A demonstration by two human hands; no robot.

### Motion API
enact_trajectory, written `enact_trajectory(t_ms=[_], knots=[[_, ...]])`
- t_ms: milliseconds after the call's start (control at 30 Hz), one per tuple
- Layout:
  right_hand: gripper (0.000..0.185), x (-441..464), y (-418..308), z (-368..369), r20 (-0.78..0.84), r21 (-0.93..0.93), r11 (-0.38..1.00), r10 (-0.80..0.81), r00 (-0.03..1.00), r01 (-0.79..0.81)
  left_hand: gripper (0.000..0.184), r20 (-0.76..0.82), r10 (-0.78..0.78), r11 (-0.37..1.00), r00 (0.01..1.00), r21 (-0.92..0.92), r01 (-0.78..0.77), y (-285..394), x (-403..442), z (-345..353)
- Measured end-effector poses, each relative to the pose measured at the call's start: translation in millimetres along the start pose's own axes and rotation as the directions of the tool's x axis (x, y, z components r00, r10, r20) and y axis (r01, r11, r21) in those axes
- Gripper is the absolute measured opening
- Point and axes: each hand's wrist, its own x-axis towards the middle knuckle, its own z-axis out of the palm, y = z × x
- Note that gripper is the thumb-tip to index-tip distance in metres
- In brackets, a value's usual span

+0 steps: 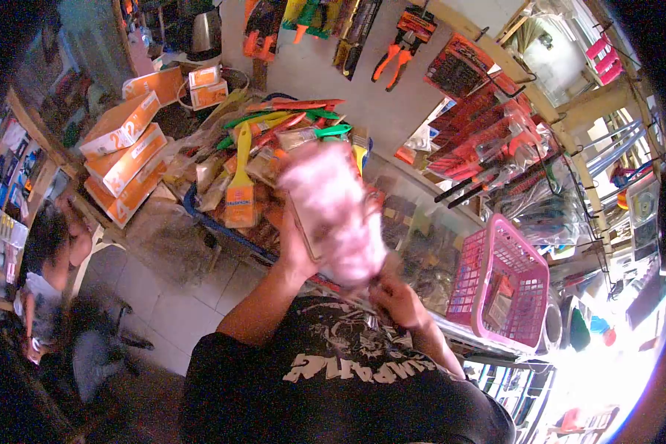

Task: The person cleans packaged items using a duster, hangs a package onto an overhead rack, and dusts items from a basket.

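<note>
A pinkish-white object (pixel 333 211), smeared by motion, is held up in front of the black shirt. My left hand (pixel 296 248) grips its left side near a thin straight edge. At its lower right corner is my right hand (pixel 396 296), blurred, with the fingers bent against it. Behind it lies a pile of packaged paint brushes; one with a yellow handle and an orange label (pixel 240 200) shows to the left of the object. What the object is cannot be made out.
Orange and white boxes (pixel 129 163) are stacked at the left. A pink plastic basket (pixel 499 285) stands on the glass counter at the right. Packaged pliers (pixel 399 52) and other tools hang above. Another person (pixel 44 281) is at the far left.
</note>
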Motion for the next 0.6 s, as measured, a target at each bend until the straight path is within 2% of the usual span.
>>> enact_trajectory(t_ms=[67, 167, 233, 267, 300, 333, 367, 400, 433, 500, 533, 567, 600], knots=[[0.030, 3, 3, -4, 0.028, 0.022, 0.985, 0.171, 0.985, -0.172, 0.062, -0.129, 0.146, 0.969, 0.981, 0.216, -0.116, -1, -7, -7], [0.029, 0, -23, -19, 0.331, 0.071, 0.992, -0.126, 0.935, 0.109, 0.063, 0.009, -0.099, 0.982, 0.995, 0.160, 0.097, 1, -9, -59], [0.030, 5, -1, -10, 0.176, 0.127, 0.991, 0.029, 0.984, -0.052, 0.064, -0.137, 0.056, 0.977, 0.989, 0.210, -0.026, -1, -4, 3], [0.030, 6, 4, -7, 0.159, 0.101, 0.992, 0.053, 0.986, -0.069, 0.064, -0.207, 0.138, 0.967, 0.969, 0.240, -0.086, -1, -3, 24], [0.031, 6, 9, -5, 0.141, 0.077, 0.993, 0.076, 0.987, -0.087, 0.066, 0.173, 0.055, 0.996, 0.983, -0.082, -0.041, 3, -5, -20], [0.031, 6, 14, -2, 0.123, 0.053, 0.993, 0.099, 0.987, -0.106, 0.065, 0.076, -0.006, 0.993, 0.997, -0.121, 0.015, 3, -6, -40], [0.032, 2, -5, -8, 0.189, -0.008, 0.998, 0.069, 0.980, -0.069, 0.065, -0.019, -0.074, 0.984, 0.997, -0.163, 0.070, 2, -8, -53], [0.032, 3, -2, -8, 0.236, -0.015, 0.994, 0.105, 0.966, -0.104, 0.064, -0.109, -0.147, 0.970, 0.983, -0.210, 0.122, 1, -10, -57], [0.033, 3, 1, -9, 0.282, -0.027, 0.990, 0.139, 0.949, -0.138, 0.063, 0.025, -0.074, 0.990, 0.997, -0.117, 0.077, 1, -15, -59], [0.034, 7, 3, -7, 0.174, 0.093, 0.944, 0.299, 0.938, -0.318, 0.062, 0.116, 0.017, 0.999, 0.993, 0.033, -0.021, 3, -15, -59], [0.034, 10, 4, -6, 0.127, 0.159, 0.904, 0.380, 0.916, -0.397, 0.062, 0.068, 0.047, 0.994, 0.997, 0.099, -0.053, 8, -10, -39], [0.034, 10, 14, -3, 0.047, -0.051, 0.960, 0.276, 0.960, -0.274, 0.066, -0.419, 0.249, 0.921, 0.873, 0.381, -0.080, -4, -5, 6], [0.033, 9, 14, -2, 0.103, -0.037, 0.979, 0.203, 0.974, -0.200, 0.064, -0.338, 0.232, 0.932, 0.912, 0.347, -0.108, -4, -8, 0]])
